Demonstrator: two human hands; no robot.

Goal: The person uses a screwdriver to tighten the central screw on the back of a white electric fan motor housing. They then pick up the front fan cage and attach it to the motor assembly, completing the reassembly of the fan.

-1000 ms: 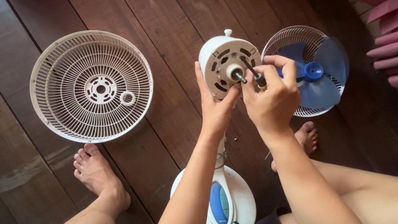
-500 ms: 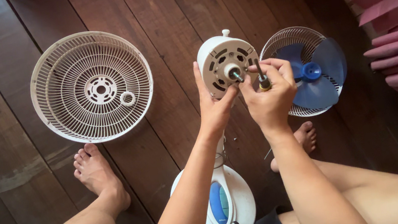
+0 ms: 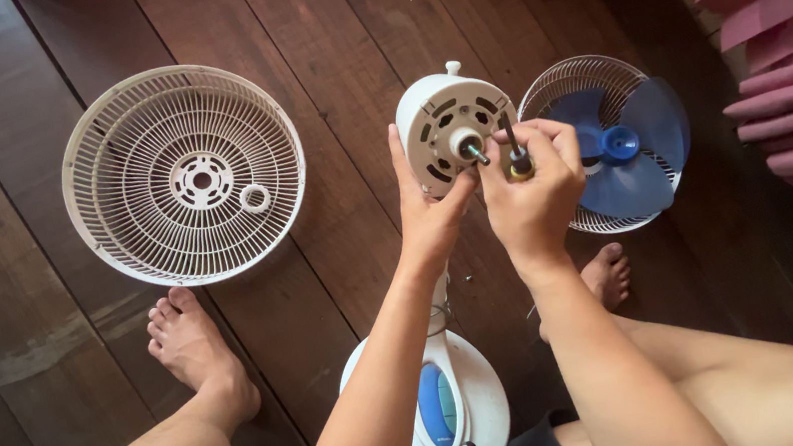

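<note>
1. The tip of the dark-shafted screwdriver with a yellow collar (image 3: 515,156) meets the face of the round white plastic fan motor housing (image 3: 453,125), but whether it sits in a screw is too small to tell. Its handle is buried in the right hand (image 3: 532,198).
2. The white fan base with a blue oval panel (image 3: 442,404) is partly covered by the left forearm and cut off by the lower edge of the view.
3. The shallow white wire fan guard (image 3: 564,91), lying near the right edge of the dark wooden plank floor (image 3: 316,61), holds the translucent blue fan blade (image 3: 621,147).
4. The larger white plastic fan grille (image 3: 183,174), toward the floor's left edge, carries a small white ring (image 3: 254,197) inside it.
5. The left hand (image 3: 425,211) braces the housing's lower left side, its thumb pressed up to the face beside the metal shaft (image 3: 474,151).
6. The right hand's fingers are curled tight round the screwdriver, just right of the shaft.
</note>
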